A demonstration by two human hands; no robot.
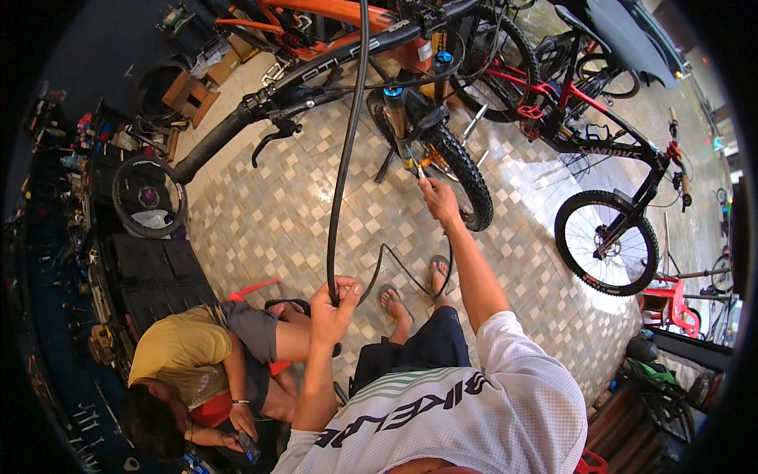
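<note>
A long black hose (347, 150) drops from above into my left hand (335, 306), whose fingers are wrapped round it in front of me. Below that hand the hose sags in a loop by my feet and rises along my right forearm. My right hand (440, 201) is stretched forward and closed on a slim piece with a silvery tip (421, 172), mostly hidden by the fingers. That tip is against or just beside the lower part of a suspension fork (401, 126) with a blue cap. Close by stands a knobby front tire (462, 170).
A black handlebar (316, 67) with a brake lever (272, 142) crosses the far side. More bikes, including a red and black one (600, 146), stand at right. A person in a yellow shirt (178, 351) sits at lower left, near a loose wheel (150, 196) and a red stool (671, 308) is far right.
</note>
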